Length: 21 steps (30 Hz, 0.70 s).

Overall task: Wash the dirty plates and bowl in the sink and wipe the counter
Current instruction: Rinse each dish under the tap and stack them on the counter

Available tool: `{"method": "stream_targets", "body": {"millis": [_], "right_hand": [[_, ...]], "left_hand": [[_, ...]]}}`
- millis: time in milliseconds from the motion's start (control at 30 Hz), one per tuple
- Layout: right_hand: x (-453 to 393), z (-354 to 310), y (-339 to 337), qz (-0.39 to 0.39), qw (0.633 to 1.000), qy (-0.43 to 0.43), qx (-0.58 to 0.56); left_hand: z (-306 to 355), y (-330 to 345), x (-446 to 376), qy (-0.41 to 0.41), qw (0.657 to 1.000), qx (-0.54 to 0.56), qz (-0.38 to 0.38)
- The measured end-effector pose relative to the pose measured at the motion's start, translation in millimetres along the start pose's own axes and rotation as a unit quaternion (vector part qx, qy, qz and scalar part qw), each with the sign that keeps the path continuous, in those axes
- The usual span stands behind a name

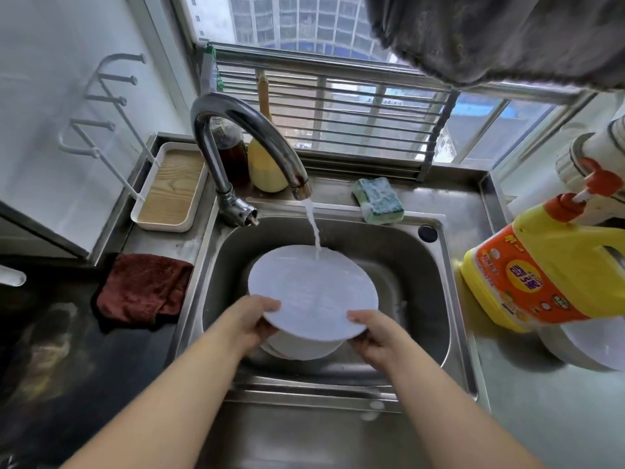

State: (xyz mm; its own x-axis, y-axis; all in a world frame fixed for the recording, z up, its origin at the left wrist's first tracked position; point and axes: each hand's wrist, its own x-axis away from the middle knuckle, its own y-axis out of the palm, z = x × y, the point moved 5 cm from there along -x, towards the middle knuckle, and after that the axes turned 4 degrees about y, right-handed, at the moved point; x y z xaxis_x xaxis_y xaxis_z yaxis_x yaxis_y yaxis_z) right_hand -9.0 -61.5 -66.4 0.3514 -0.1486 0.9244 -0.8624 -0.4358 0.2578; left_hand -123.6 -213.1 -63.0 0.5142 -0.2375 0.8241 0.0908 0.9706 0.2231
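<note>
Both hands are on one white plate over the steel sink, tilted a bit so the far edge sits under the running tap and the water stream lands right near the plate's top rim. The left hand grips the near-left edge with the thumb on top and fingers curled under, and the right hand pinches the near-right edge the same way, so it's held firm at both sides. Underneath the plate, closer to the front wall of the basin, there's more white dishware stacked up, looks like a bowl or another plate, can't really tell which since it's mostly covered. There's free basin space on the right and at the back of the sink, less on the near side where the stack sits. A green and yellow sponge lies on the back ledge just right of the spout, half hanging over the sink rim. A dark red cloth is crumpled on the black counter to the left, touching the sink's left edge. On the right there's a big yellow detergent jug sitting close to the sink's right rim. A white tray with a wood-look base sits back left beside the tap.
</note>
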Motion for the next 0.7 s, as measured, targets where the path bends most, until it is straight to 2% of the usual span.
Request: {"method": "stream_targets", "body": {"millis": [100, 267, 333, 400, 533, 600, 667, 700], "right_hand": [[0, 24, 31, -0.014, 0.999, -0.036, -0.025], [12, 0, 13, -0.034, 0.999, 0.015, -0.028], [13, 4, 24, 0.000, 1.000, -0.021, -0.015], [8, 26, 43, 0.003, 0.998, -0.059, -0.034], [6, 16, 22, 0.002, 0.998, -0.036, -0.058], [9, 8, 21, 0.005, 0.998, -0.027, -0.048], [11, 18, 42, 0.010, 0.998, -0.040, -0.050], [10, 28, 51, -0.003, 0.998, -0.037, -0.051]], "left_hand": [[-16, 22, 14, 0.049, 0.998, 0.029, 0.040], [3, 0, 1, -0.014, 1.000, -0.013, -0.021], [3, 4, 0, 0.032, 0.999, 0.023, 0.007], [-15, 20, 4, 0.062, 0.996, 0.051, 0.024], [-3, 2, -8, -0.009, 0.999, 0.021, -0.033], [10, -5, -12, 0.010, 0.999, 0.039, -0.029], [7, 5, -4, 0.055, 0.997, 0.048, 0.014], [-1, 13, 0, 0.048, 0.997, 0.052, 0.011]]}}
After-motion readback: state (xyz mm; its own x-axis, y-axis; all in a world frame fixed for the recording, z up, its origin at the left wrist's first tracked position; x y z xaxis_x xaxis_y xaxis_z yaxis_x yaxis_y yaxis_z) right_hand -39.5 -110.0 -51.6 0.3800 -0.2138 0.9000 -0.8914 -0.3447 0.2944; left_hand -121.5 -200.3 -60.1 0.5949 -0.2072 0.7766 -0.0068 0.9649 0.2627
